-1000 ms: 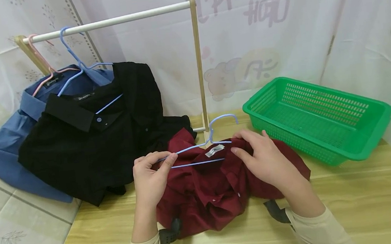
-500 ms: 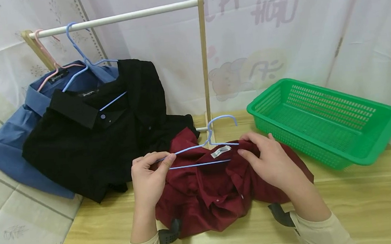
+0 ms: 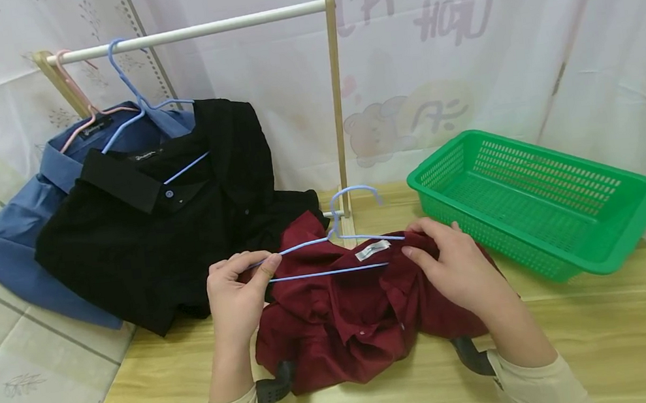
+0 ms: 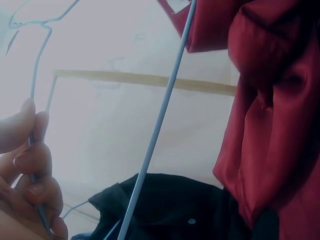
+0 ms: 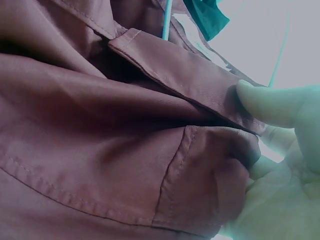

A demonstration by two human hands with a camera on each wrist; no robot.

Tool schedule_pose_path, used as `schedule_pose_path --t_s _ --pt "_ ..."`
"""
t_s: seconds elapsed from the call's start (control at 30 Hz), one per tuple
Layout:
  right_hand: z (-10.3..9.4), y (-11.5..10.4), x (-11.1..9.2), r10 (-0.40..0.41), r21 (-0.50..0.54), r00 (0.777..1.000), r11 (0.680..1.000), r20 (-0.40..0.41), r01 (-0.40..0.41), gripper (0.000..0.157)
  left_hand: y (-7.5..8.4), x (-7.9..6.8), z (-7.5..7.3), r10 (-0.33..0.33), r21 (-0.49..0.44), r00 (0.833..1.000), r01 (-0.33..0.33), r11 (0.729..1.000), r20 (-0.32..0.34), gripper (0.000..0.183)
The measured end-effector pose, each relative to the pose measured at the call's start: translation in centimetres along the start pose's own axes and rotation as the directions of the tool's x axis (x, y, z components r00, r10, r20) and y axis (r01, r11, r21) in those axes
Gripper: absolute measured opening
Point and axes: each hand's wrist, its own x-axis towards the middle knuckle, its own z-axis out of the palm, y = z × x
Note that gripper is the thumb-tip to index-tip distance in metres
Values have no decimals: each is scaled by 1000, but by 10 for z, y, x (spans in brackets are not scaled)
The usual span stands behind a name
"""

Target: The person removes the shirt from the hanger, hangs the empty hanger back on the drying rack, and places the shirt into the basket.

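Observation:
A dark red shirt lies bunched on the table, its white neck label facing up. My left hand grips the left shoulder wire of a blue hanger, fingers curled round it in the left wrist view. The hanger's hook points up and right, and its right end runs into the shirt's neck opening, hidden under the cloth. With thumb and fingers, my right hand pinches the right side of the collar. In the right wrist view the thumb presses on the collar band.
At the back left stands a rack with a white rail. On it hang a black shirt on a blue hanger and a blue shirt on a pink one. A green basket sits at the right.
The left hand and the hanger have shifted left, while the right hand and the collar have moved slightly right. Both hands have kept their hold.

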Motion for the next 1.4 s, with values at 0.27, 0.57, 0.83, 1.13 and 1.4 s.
schedule_pose_path --t_s 0.27,0.57,0.83,1.13,1.4 --pt "-3 4 -1 35 -40 999 999 -21 -36 29 0 2 -10 13 4 999 -13 1000 -35 7" --pt "-5 10 -1 47 -45 998 998 -34 -49 28 -2 5 -20 -3 -11 998 3 1000 -64 6" --pt "-7 16 -2 47 -48 998 998 -40 -49 31 -2 7 -31 -2 18 996 4 1000 -92 7" --pt "-15 18 -1 71 20 997 997 15 -71 31 -4 9 -44 -86 -45 992 82 996 -97 5" --pt "-17 20 -3 92 80 995 992 24 -94 31 -5 11 -49 -123 -81 986 114 990 -111 8"
